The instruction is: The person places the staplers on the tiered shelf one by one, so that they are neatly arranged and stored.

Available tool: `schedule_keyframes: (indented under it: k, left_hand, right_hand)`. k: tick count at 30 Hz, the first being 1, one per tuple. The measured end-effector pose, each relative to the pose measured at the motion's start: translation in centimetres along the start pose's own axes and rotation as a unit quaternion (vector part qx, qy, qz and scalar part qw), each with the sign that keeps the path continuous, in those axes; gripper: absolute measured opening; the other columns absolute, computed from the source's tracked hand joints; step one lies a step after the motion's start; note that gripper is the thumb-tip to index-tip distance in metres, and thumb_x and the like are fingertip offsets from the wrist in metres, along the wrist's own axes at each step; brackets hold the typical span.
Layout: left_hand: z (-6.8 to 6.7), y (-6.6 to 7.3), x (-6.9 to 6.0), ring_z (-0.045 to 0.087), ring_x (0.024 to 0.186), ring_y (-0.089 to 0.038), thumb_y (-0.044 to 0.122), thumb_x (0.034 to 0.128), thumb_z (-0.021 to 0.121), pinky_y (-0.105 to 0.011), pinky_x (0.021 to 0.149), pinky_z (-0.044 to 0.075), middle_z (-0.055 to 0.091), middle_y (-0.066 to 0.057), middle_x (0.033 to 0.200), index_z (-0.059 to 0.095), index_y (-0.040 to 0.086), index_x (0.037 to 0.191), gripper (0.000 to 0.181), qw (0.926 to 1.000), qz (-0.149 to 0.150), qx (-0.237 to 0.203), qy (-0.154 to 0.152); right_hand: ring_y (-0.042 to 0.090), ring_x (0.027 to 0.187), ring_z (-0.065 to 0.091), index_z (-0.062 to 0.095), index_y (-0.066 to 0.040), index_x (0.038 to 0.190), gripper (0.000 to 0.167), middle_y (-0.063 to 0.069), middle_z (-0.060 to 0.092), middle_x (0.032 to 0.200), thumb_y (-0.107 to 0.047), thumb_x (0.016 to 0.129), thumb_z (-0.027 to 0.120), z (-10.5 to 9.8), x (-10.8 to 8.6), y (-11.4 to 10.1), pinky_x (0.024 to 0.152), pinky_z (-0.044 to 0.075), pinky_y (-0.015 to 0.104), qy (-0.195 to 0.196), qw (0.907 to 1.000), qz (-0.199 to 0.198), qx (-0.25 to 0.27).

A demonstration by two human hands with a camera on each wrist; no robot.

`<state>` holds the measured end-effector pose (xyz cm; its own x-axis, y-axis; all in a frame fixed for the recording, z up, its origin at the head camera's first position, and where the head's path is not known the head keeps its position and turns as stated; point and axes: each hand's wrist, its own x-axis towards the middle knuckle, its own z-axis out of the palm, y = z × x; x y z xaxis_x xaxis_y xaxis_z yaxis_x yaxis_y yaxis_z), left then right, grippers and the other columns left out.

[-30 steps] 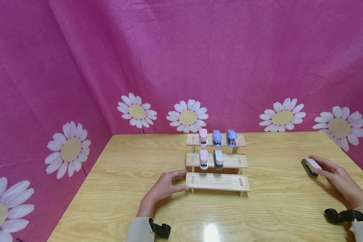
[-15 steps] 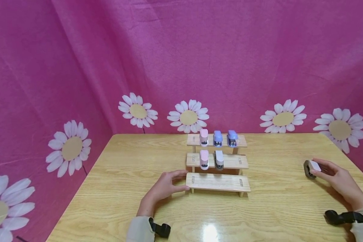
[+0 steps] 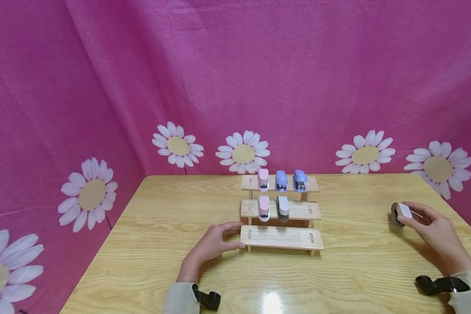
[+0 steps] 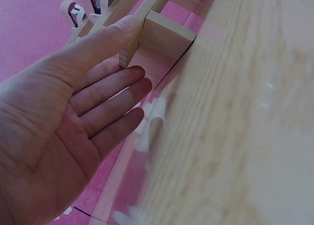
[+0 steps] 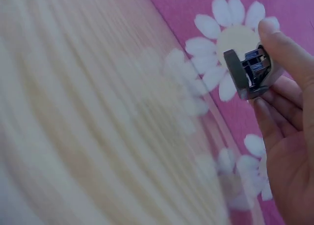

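My right hand (image 3: pixel 435 231) grips a small stapler (image 3: pixel 404 211) with a white top and dark grey base, above the right side of the table. In the right wrist view the dark mouth of this stapler (image 5: pixel 239 75) faces left, held between thumb and fingers. At the centre, my left hand (image 3: pixel 209 248) touches the left end of the lowest shelf (image 3: pixel 278 237) of a three-step wooden rack. The left wrist view has the thumb on the shelf's edge and the other fingers fairly straight. Pink (image 3: pixel 264 207) and white-grey (image 3: pixel 283 206) staplers stand on the middle step.
Along the top step stand a pink stapler (image 3: pixel 263 179) and two blue-violet staplers, one at centre (image 3: pixel 281 179) and one on the right (image 3: pixel 299 179). The wooden table (image 3: pixel 161 218) ends at a magenta cloth (image 3: pixel 298 87) printed with daisies.
The stapler in my right hand has turned, its front end now more toward me. That hand has shifted slightly left. My left hand stays at the shelf's end.
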<state>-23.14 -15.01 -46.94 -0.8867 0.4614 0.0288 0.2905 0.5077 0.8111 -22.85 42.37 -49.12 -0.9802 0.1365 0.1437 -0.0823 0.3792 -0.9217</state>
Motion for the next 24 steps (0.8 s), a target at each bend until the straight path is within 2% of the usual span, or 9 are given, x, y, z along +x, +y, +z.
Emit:
schedule_keyframes:
  k: [6,8,9,12,15,19,24]
  left_hand:
    - [0.0,0.0,-0.1,0.059,0.127,-0.028,0.034,0.0841,0.077,-0.049,0.113,0.042,0.062,-0.011,0.136,0.054,0.009,0.139,0.065,1.0000,0.001,-0.001,0.000]
    - [0.0,0.1,-0.1,0.059,0.127,-0.027,0.034,0.0841,0.077,-0.049,0.113,0.042,0.062,-0.011,0.135,0.055,0.009,0.139,0.064,1.0000,0.002,-0.001,0.001]
    - [0.0,0.1,-0.1,0.059,0.127,-0.027,0.034,0.0841,0.077,-0.049,0.113,0.042,0.062,-0.011,0.135,0.055,0.009,0.139,0.064,1.0000,0.003,-0.001,0.001]
    - [0.0,0.2,-0.2,0.059,0.127,-0.027,0.033,0.0841,0.077,-0.048,0.112,0.042,0.063,-0.011,0.135,0.055,0.009,0.138,0.063,1.0000,0.004,0.001,0.001]
    - [0.0,0.2,-0.1,0.059,0.127,-0.027,0.033,0.0840,0.077,-0.048,0.113,0.042,0.063,-0.011,0.135,0.056,0.010,0.138,0.063,1.0000,0.004,0.003,0.002]
    - [0.0,0.2,-0.1,0.059,0.128,-0.027,0.034,0.0840,0.077,-0.049,0.113,0.041,0.063,-0.011,0.135,0.056,0.010,0.138,0.063,1.0000,0.004,0.004,0.002]
    - [0.0,0.3,-0.1,0.059,0.127,-0.027,0.034,0.0842,0.077,-0.048,0.113,0.042,0.063,-0.011,0.135,0.056,0.010,0.138,0.063,1.0000,0.003,0.002,0.002]
  right_hand:
    - [-0.021,0.106,0.053,0.042,-0.015,0.148,0.060,-0.017,0.051,0.132,-0.014,0.094,0.066,1.9,-0.7,-1.9,0.080,0.045,-0.001,-0.030,0.9943,0.000,0.103]
    - [-0.019,0.108,0.054,0.042,-0.012,0.148,0.059,-0.015,0.051,0.134,-0.011,0.094,0.065,2.5,-0.9,-2.7,0.081,0.047,0.001,-0.041,0.9914,-0.009,0.124]
    - [-0.018,0.109,0.054,0.043,-0.012,0.148,0.058,-0.016,0.052,0.133,-0.009,0.094,0.065,2.7,-0.9,-3.0,0.081,0.048,0.002,-0.045,0.9917,-0.020,0.119]
    - [-0.018,0.110,0.053,0.047,-0.010,0.144,0.055,-0.022,0.054,0.129,-0.004,0.092,0.065,3.3,-0.9,-4.2,0.083,0.047,0.001,-0.033,0.9951,-0.080,0.047]
    - [-0.019,0.111,0.052,0.050,-0.004,0.140,0.054,-0.025,0.055,0.127,0.002,0.089,0.067,4.1,-0.8,-5.4,0.085,0.045,-0.002,-0.002,0.9895,-0.142,-0.028]
    - [-0.017,0.111,0.055,0.051,0.006,0.135,0.054,-0.022,0.055,0.126,0.010,0.084,0.068,5.2,-0.9,-6.5,0.085,0.046,-0.002,0.014,0.9825,-0.183,-0.033]
    - [-0.016,0.112,0.055,0.051,0.008,0.134,0.055,-0.019,0.055,0.129,0.011,0.082,0.070,6.5,-1.2,-7.6,0.085,0.047,0.000,0.010,0.9780,-0.205,-0.040]
